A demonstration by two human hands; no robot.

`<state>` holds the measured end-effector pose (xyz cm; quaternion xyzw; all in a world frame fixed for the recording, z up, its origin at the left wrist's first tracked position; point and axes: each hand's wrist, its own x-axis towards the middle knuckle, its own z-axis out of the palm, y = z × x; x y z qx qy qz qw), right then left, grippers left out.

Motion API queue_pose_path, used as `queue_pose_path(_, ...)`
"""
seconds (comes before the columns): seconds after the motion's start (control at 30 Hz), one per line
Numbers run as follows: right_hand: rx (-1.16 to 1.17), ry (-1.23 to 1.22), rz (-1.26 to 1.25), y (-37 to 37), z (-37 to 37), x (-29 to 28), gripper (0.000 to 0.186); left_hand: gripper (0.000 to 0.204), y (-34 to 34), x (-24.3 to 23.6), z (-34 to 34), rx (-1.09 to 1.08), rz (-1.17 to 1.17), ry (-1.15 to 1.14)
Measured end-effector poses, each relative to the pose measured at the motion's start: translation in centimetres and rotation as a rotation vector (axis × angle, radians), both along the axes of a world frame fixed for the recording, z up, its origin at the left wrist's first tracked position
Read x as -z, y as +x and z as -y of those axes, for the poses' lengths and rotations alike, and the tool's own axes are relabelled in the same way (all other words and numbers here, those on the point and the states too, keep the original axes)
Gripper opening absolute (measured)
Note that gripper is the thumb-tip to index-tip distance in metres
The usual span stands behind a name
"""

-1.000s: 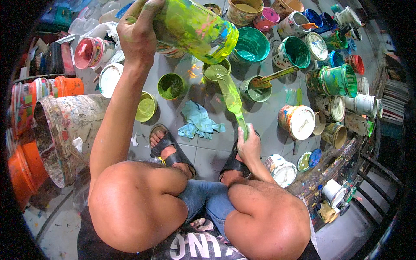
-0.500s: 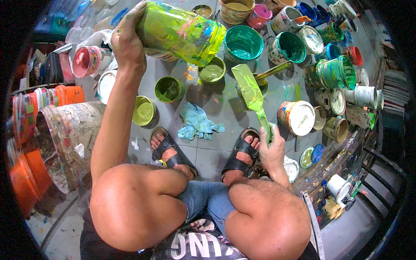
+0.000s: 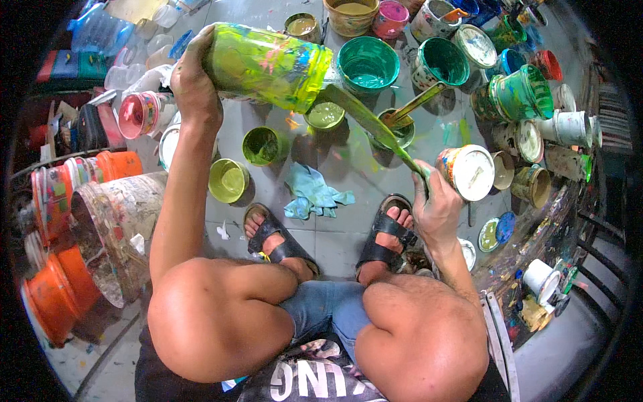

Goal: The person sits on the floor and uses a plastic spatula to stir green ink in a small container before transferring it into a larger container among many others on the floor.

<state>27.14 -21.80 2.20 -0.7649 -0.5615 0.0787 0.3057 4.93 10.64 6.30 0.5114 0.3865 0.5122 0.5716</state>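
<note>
Yellow-green tub (image 3: 264, 67), head view: held up far left, tipped approx. on its side, mouth to the right, nr a small cup (image 3: 325, 118) of pale-green paint. L hand (image 3: 196, 86) wrapped round its base end. R hand (image 3: 439, 204), fingers closed on the spatula (image 3: 370, 122); blade points far-left, tip by tub's rim, can't tell if touching. L hand's nearer tub; R well off.

The cylindrical plastic tub (image 3: 264, 65) is lime green, blotched with pink and blue; the long flat spatula (image 3: 375, 127) is green. The round open bucket (image 3: 367, 65) is teal inside, the crumpled cloth (image 3: 312, 192) pale blue, and the strapped sandals (image 3: 377, 254) black.
</note>
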Motion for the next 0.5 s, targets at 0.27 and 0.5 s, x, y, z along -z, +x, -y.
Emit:
queue_pose_path(0.27,-0.165,0.097,0.555,2.2,-7.4,-7.2,0.045,0.032,-0.7,-2.1,-3.0,0.089,0.155,-0.348)
queue_pose_path(0.5,-0.257,0.247,0.834,2.6,-13.0,-12.1,0.041,0.036,-1.3,-2.9,-4.2,0.326,0.245,-0.44)
